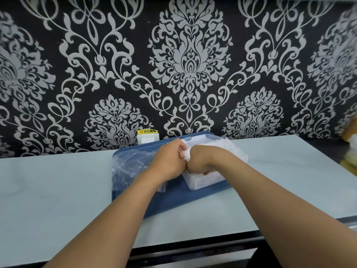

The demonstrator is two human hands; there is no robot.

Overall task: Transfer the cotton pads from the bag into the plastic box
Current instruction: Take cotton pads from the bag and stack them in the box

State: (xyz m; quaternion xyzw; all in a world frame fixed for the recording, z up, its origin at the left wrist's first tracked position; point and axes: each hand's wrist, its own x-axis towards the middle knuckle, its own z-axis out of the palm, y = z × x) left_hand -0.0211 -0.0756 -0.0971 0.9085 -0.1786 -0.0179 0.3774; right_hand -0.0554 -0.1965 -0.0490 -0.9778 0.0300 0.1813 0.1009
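A clear plastic box (201, 182) stands on a blue tray (173, 200), with its clear lid (199, 140) raised at the back. White cotton pads (222, 145) fill the box up to its rim. My left hand (170, 161) and my right hand (199, 160) meet knuckle to knuckle above the box. Both have curled fingers and hold a white wad of cotton pads (186, 154) between them. A crumpled clear plastic bag (131, 167) lies on the tray's left half, partly under my left forearm.
The tray sits on a pale blue-grey countertop (58, 190) against a black wall with a silver pattern. A white wall socket (147, 138) with a yellow label is behind the tray. Yellowish objects (350, 151) lie at the far right edge.
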